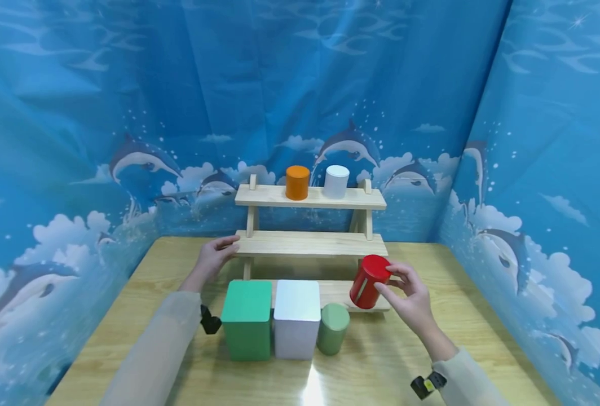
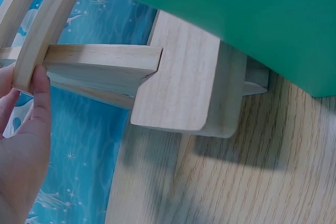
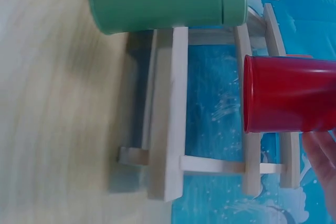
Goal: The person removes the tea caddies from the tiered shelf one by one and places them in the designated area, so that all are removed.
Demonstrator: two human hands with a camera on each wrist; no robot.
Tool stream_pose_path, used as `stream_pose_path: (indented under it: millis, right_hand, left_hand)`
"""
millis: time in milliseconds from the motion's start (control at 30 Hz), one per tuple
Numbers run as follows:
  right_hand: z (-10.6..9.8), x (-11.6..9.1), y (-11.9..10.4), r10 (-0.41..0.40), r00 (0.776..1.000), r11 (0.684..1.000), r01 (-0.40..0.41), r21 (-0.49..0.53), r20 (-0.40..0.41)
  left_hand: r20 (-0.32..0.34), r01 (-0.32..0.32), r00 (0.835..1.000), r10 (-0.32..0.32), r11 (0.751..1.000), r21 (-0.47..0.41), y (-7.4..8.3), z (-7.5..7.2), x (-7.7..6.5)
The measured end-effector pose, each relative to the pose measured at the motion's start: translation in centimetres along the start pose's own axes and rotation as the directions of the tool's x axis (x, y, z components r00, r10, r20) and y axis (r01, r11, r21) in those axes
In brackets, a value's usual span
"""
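A three-tier wooden shelf rack (image 1: 310, 243) stands on the table. My left hand (image 1: 214, 260) pinches the left end of its middle shelf between thumb and fingers, as the left wrist view shows too. In my right hand (image 1: 410, 296) is a red cylindrical tin (image 1: 370, 282), gripped near its top and slightly tilted. The tin is in front of the rack's right side; in the right wrist view its base is off the bottom shelf (image 3: 170, 114). An orange tin (image 1: 297, 183) and a white tin (image 1: 336, 182) stand on the top shelf.
In front of the rack stand a green box (image 1: 247, 321), a white box (image 1: 297, 320) and a light green tin (image 1: 333, 329) in a row on the wooden table (image 1: 371, 372). Blue dolphin-print curtains (image 1: 219, 84) enclose the back and sides.
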State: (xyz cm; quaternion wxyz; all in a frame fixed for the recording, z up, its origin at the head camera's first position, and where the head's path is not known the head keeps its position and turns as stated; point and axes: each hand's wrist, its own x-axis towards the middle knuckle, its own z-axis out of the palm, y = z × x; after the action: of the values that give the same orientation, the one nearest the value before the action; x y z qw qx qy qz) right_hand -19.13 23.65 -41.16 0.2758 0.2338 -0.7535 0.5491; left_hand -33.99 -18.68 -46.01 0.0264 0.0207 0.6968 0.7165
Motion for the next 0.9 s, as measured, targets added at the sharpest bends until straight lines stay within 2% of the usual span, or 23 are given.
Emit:
stream_pose_path:
  millis: [233,433,667,900]
  right_hand:
    - [-0.6,-1.8,0.5,0.047,0.999,0.999,-0.047,-0.008,0.012]
    - [-0.8,-3.3,1.4,0.029,0.999,0.999,-0.029,-0.015,0.016]
    - [-0.8,-5.2,3.6,0.025,0.999,0.999,-0.026,0.026,0.036]
    - [-0.5,-6.4,4.0,0.058,0.995,0.996,-0.063,0.065,0.079]
  left_hand:
    - [-0.005,0.007,1.000,-0.007,1.000,-0.010,-0.2,-0.1,0.0]
    - [-0.017,0.007,1.000,-0.008,1.000,-0.007,0.0,0.1,-0.1]
    - [-0.041,0.009,0.999,-0.010,1.000,-0.010,0.2,0.4,-0.1]
    - [-0.040,-0.004,0.999,0.004,1.000,0.003,0.0,0.4,0.0]
